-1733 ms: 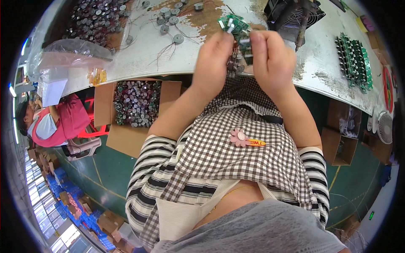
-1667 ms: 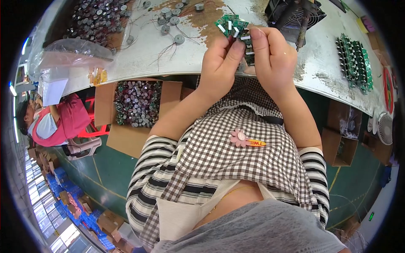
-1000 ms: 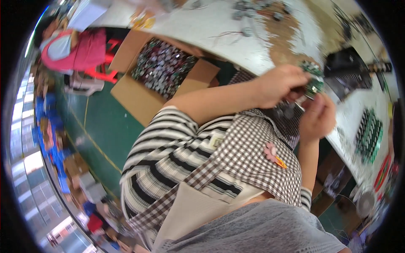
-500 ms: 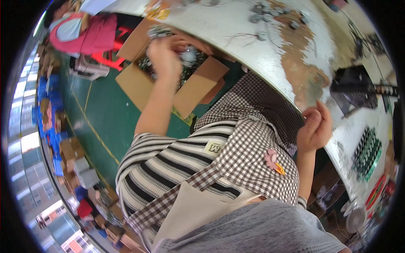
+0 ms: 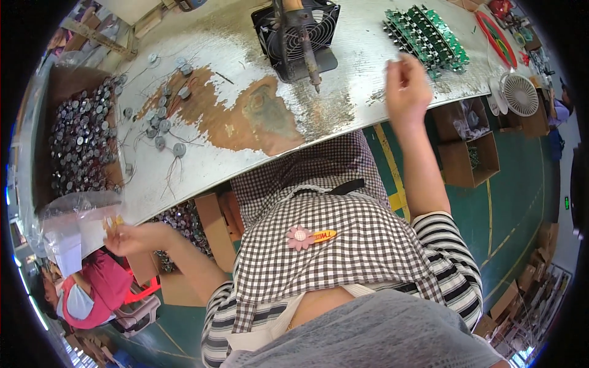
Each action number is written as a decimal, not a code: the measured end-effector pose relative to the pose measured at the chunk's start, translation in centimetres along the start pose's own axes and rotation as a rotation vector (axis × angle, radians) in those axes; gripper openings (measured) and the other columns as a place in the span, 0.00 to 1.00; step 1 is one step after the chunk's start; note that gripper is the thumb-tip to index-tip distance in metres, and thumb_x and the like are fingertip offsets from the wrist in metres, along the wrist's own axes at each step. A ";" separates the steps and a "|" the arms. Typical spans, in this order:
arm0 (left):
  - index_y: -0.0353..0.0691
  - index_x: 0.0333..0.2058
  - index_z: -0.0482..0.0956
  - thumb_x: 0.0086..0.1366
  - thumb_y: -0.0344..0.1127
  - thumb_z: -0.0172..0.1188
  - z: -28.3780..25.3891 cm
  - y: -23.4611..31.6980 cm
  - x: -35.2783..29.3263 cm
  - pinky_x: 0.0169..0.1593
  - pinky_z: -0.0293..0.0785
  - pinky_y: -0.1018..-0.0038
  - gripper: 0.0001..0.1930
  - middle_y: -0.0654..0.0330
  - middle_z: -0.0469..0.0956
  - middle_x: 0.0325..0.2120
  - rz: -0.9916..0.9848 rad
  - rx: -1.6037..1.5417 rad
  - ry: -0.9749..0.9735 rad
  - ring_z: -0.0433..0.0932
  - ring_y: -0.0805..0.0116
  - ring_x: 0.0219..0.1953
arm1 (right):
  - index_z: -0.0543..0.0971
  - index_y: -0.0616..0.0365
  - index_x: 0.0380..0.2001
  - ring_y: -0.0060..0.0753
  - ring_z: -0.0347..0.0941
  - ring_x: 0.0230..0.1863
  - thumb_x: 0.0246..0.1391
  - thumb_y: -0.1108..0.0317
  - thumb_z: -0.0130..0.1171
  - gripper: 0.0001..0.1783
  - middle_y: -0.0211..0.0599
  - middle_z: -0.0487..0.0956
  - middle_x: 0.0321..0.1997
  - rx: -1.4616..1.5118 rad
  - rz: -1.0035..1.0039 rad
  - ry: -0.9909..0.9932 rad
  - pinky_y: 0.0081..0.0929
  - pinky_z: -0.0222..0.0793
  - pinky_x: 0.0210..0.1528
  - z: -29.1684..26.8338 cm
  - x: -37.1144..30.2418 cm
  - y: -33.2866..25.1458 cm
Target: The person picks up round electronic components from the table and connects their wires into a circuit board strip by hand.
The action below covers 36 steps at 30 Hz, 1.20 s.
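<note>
My left hand (image 5: 132,238) is at the table's left front edge, beside a clear plastic bag (image 5: 83,208). Its fingers are drawn together at small orange-yellow pieces (image 5: 112,222); whether they grip one is too small to tell. My right hand (image 5: 408,92) is raised over the right part of the table, fingers curled, just in front of a stack of green circuit boards (image 5: 426,37). What those fingers hold, if anything, is hidden.
A soldering iron (image 5: 307,55) points down before a black fan (image 5: 297,34). Small round motors with wires (image 5: 162,126) lie on the worn table (image 5: 202,165). Many more fill a carton (image 5: 110,147). Below the table stands an open cardboard box (image 5: 215,230). A person in red (image 5: 101,288) sits at left.
My view has swung right. The left hand has come away from the open box of parts to the orange-yellow pieces. My right hand has gone from the table's front edge toward the circuit boards.
</note>
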<state>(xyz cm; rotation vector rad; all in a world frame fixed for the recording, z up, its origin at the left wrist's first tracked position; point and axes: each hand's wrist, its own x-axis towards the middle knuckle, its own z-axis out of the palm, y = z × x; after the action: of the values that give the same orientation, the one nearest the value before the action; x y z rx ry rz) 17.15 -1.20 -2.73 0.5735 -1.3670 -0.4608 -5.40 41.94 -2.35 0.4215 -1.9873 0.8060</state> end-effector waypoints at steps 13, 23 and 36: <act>0.32 0.44 0.71 0.59 0.24 0.55 7.3 15.1 -13.3 0.39 0.67 0.77 0.13 0.55 0.69 0.43 0.038 -0.580 -1.109 0.68 0.70 0.36 | 0.79 0.60 0.30 0.46 0.75 0.32 0.49 0.76 0.57 0.04 0.41 0.76 0.34 -0.246 -0.166 -0.291 0.34 0.70 0.34 -4.4 4.8 9.8; 0.29 0.51 0.64 0.71 0.35 0.40 9.7 20.2 -16.3 0.44 0.78 0.70 0.16 0.48 0.74 0.43 -1.768 -0.849 -1.911 0.79 0.59 0.41 | 0.74 0.64 0.28 0.37 0.73 0.31 0.47 0.81 0.59 0.05 0.41 0.75 0.30 0.503 0.138 -0.419 0.26 0.69 0.35 -4.6 -3.4 -3.4; 0.36 0.35 0.68 0.68 0.38 0.49 9.0 18.9 -14.0 0.20 0.68 0.83 0.10 0.60 0.76 0.22 -1.135 -0.476 -2.035 0.76 0.75 0.19 | 0.72 0.66 0.35 0.40 0.72 0.44 0.52 0.82 0.50 0.06 0.47 0.75 0.41 0.696 0.216 -0.732 0.29 0.67 0.47 -3.1 -4.7 -7.4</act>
<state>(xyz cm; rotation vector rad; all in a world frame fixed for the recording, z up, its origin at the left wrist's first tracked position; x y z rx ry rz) 5.71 21.16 -0.77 0.2753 -2.4604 -2.7292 3.25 38.54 -2.48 1.0299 -2.3837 1.6713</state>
